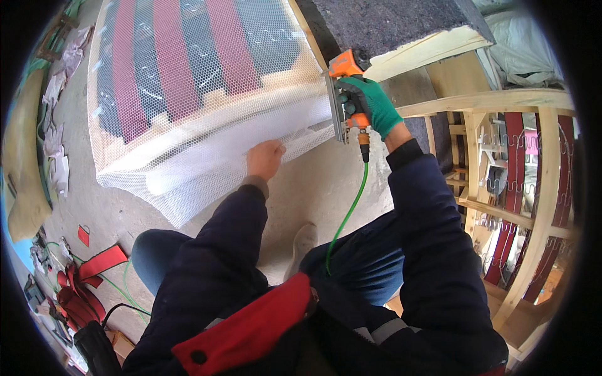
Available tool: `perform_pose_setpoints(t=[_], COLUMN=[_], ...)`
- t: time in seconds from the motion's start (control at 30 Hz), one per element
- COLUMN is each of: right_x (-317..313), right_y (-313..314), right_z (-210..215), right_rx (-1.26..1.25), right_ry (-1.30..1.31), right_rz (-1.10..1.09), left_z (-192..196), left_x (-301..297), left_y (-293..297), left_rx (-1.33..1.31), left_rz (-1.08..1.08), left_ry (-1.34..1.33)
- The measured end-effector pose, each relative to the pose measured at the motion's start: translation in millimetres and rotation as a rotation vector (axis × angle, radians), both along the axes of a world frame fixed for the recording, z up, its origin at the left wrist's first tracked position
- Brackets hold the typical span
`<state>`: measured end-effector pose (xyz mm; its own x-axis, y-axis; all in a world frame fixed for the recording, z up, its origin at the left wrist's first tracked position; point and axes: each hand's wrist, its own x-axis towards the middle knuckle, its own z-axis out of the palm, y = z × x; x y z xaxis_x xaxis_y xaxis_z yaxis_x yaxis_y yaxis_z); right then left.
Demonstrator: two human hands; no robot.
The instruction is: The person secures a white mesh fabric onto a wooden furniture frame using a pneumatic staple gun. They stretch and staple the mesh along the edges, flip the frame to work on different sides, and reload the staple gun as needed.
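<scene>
Over the wooden frame (188, 106), white mesh (207, 94) lies draped; left hand (264, 160) pinches its loose lower edge, gloved right hand (370, 103) clamps the orange staple gun (347, 94) at the right edge. Fastening appears partly done.

Workshop interior, view from above. Bare grey concrete floor (313, 188) under even, soft light. Right: unfinished pale wooden furniture frame (501, 103) with dark red webbing straps (511, 238) and zigzag springs. Top right: grey felt-covered panel (389, 22) on wood base, crumpled pale sheeting (520, 50) beside it. Left edge: fabric scraps (59, 125) strewn along floor. Lower left: red straps (88, 276) heaped, thin green cable nearby.
</scene>
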<state>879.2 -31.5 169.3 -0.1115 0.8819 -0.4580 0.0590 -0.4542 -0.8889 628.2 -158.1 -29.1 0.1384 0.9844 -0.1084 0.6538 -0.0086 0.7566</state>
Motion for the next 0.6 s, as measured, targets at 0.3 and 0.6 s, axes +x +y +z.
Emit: perform_pose_setpoints(t=[0.3, 0.6], right_x=[-20, -82], right_y=[17, -1], right_z=[-31, -27], right_rx=[-0.009, -0.010], right_ry=[-0.141, -0.057], right_rz=[0.031, 0.163], left_z=[-22, -15], left_x=[-2, -4], left_y=[10, 9], left_rx=[0.032, 0.019], left_rz=[0.028, 0.041], left_ry=[-0.082, -0.180])
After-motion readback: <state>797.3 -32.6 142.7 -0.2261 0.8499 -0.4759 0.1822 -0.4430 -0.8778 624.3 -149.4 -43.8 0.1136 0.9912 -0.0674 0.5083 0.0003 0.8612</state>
